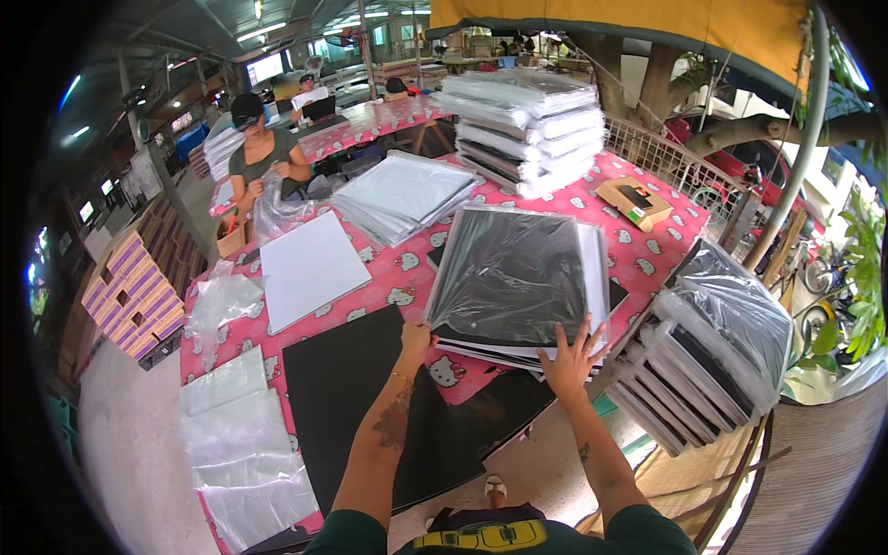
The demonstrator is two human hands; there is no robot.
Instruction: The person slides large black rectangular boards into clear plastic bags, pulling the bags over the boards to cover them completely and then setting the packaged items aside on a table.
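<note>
A stack of black and white sheets lies before me, its top a black sheet in a clear plastic sleeve [513, 268]. At the stack's near left corner my left hand [418, 340] is closed on the edge of that sleeve. My right hand [573, 359] lies with fingers spread on the near right edge of the stack. Bare black sheets [370, 407] rest on the table below my left forearm. Farther left lies a white sheet [313, 268], with crumpled clear plastic [222, 305] beside it. Flat clear plastic sleeves [242, 444] overlap at the table's near left.
The table wears a pink patterned cloth [400, 296]. Wrapped sheets are piled high at the back [527, 129]; another wrapped pile [703, 342] stands at the right. An open cardboard box [638, 203] sits far right. A co-worker [268, 162] handles plastic at the left, near stacked cartons [139, 287].
</note>
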